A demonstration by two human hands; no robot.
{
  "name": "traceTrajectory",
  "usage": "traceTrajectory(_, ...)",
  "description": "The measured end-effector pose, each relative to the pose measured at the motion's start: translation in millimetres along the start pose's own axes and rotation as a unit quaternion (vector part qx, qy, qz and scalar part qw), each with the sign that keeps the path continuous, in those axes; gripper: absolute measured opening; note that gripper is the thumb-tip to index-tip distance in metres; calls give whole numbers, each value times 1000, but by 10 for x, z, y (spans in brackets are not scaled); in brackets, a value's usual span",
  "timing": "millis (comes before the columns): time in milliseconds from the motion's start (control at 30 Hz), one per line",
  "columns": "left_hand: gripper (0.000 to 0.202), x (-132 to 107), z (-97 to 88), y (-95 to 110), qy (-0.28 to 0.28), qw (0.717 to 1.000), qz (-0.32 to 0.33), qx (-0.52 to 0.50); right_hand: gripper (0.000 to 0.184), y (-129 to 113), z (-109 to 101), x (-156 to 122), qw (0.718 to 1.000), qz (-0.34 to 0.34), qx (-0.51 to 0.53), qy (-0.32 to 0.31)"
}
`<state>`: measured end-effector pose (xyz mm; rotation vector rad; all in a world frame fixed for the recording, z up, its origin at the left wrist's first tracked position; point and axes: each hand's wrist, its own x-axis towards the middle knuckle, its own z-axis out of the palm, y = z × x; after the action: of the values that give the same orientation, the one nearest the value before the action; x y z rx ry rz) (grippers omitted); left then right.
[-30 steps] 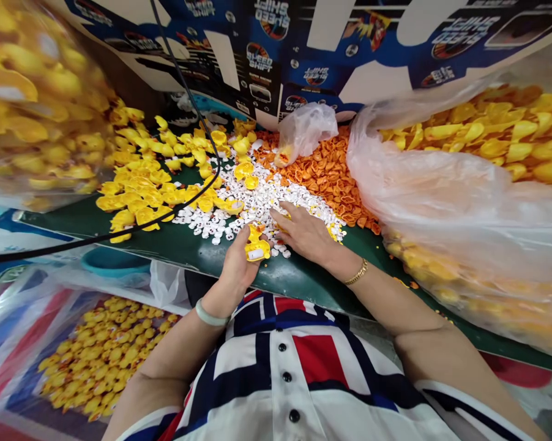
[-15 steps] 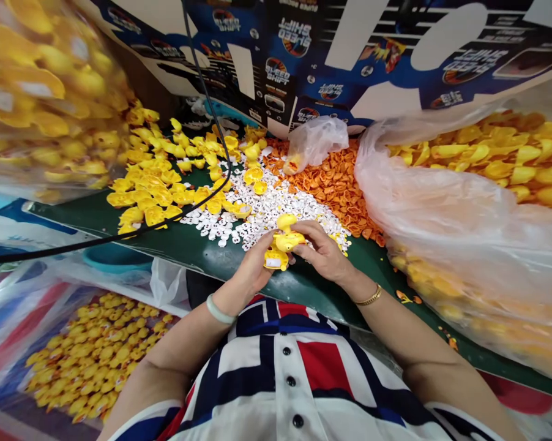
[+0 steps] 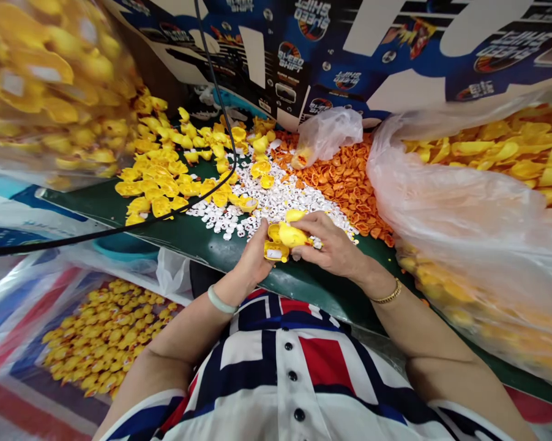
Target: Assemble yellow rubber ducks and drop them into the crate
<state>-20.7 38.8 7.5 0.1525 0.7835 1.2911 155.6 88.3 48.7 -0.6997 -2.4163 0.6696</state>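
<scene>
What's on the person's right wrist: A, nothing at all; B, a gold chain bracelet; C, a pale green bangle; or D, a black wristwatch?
B. A gold bracelet circles the wrist of the right hand, which holds a yellow plastic duck, while the pale green bangle sits above the left hand.
</scene>
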Motion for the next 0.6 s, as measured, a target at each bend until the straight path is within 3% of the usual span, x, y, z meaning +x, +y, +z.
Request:
traceTrajectory(100, 53, 16, 19, 4, -3, 1000, -8, -7, 38, -103, 0, 85, 996, -25, -47, -69)
traceTrajectory(300, 61, 18, 35, -16, 3, 999, -39, -22, 35, -178, 21, 183, 982, -54, -118, -137)
traceTrajectory(467, 59, 7, 0, -48, 10, 1000, -22, -8, 32, -144, 5, 228, 975, -73, -129, -163)
traceTrajectory(600, 61, -15, -14, -12, -26, 999, -29, -13, 29, -110, 0, 241, 972, -85, -147, -163)
